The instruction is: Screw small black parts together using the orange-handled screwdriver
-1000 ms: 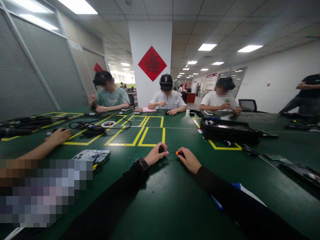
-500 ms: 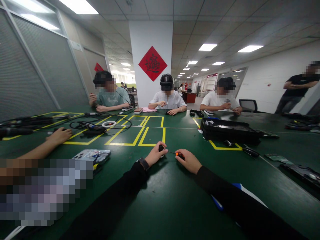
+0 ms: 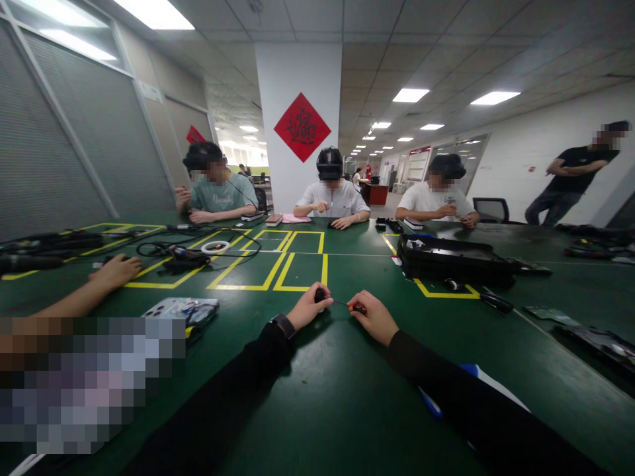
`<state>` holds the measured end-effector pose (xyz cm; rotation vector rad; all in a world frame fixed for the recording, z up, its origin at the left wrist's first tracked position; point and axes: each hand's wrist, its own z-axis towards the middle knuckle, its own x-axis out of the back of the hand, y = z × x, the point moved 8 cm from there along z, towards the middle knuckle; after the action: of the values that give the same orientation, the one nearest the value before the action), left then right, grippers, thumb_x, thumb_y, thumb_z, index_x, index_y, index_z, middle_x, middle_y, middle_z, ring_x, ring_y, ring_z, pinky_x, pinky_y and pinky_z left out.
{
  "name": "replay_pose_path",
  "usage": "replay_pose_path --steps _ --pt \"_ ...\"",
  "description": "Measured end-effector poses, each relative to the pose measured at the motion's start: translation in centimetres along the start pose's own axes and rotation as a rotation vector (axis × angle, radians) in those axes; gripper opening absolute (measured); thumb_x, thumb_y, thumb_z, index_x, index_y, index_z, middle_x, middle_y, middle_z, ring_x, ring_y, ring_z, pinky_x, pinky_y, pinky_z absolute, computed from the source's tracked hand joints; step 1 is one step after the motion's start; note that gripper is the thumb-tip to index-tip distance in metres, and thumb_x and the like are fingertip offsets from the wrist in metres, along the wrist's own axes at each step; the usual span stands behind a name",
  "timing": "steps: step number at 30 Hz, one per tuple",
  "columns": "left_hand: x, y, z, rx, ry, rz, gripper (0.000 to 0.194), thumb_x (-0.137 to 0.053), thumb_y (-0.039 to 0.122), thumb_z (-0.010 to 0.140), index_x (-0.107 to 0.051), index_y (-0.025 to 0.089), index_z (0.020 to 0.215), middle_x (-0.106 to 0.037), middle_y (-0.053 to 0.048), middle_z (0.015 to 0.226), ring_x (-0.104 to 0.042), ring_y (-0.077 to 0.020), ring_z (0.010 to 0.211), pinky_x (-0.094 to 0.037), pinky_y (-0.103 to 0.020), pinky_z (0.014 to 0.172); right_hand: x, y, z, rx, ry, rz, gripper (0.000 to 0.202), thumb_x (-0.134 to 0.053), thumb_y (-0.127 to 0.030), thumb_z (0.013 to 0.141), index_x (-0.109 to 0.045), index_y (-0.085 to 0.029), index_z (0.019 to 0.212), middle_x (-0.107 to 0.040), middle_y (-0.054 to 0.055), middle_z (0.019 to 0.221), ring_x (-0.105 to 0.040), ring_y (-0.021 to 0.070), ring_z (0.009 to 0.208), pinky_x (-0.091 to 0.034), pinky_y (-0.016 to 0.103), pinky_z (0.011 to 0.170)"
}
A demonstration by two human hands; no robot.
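Left hand (image 3: 308, 308) pinching a small black part (image 3: 320, 295) just above the green table (image 3: 317, 410). Right hand (image 3: 376, 317) wrapped around a little screwdriver (image 3: 353, 307), thin tip poking toward the part. Tip could slip off and jab a finger if pushed too hard. Tiny part could pop loose and roll away across the table.

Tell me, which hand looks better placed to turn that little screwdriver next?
Probably the right hand: it grips the screwdriver by its orange handle, while the left hand holds the small black part at its tip.
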<state>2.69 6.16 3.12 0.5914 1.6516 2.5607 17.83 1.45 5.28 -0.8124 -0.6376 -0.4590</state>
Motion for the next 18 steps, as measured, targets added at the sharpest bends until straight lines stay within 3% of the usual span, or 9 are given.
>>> replay_pose_path --steps 18 --pt "0.22 0.06 -0.20 0.026 0.034 -0.063 0.021 -0.059 0.033 0.069 -0.052 0.016 0.080 -0.055 0.001 0.069 -0.052 -0.0103 0.064 -0.041 -0.022 0.062 0.13 0.04 -0.09 -0.013 -0.005 0.035 0.018 -0.053 -0.008 0.071 -0.057 -0.019 0.084 -0.052 0.002 0.084 -0.051 0.0130 0.074 -0.041 0.027 0.070"
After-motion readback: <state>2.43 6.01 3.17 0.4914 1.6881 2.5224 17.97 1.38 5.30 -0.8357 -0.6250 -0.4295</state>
